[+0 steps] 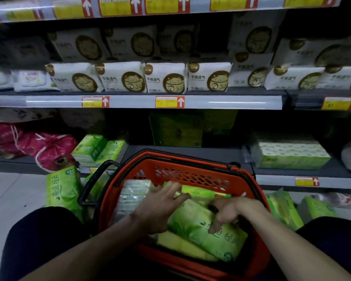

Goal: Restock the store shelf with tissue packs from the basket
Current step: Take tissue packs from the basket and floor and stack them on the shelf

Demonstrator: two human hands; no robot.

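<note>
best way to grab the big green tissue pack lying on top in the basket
Take the green tissue pack by its two long edges, coming from above. It lies flat and slanted on top of the others in the red basket, broad face up, with both hands already over it.

2 bare forearms, no sleeves, watch or rings visible; dark trousers point(37, 238) cover both knees at left and right.

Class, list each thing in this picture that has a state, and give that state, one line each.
Red basket: handles folded down, still holding packs.
Green tissue pack: lying tilted in the basket, both hands on it.
Left hand: open, fingers spread.
Right hand: fingers curled onto the pack.
</note>
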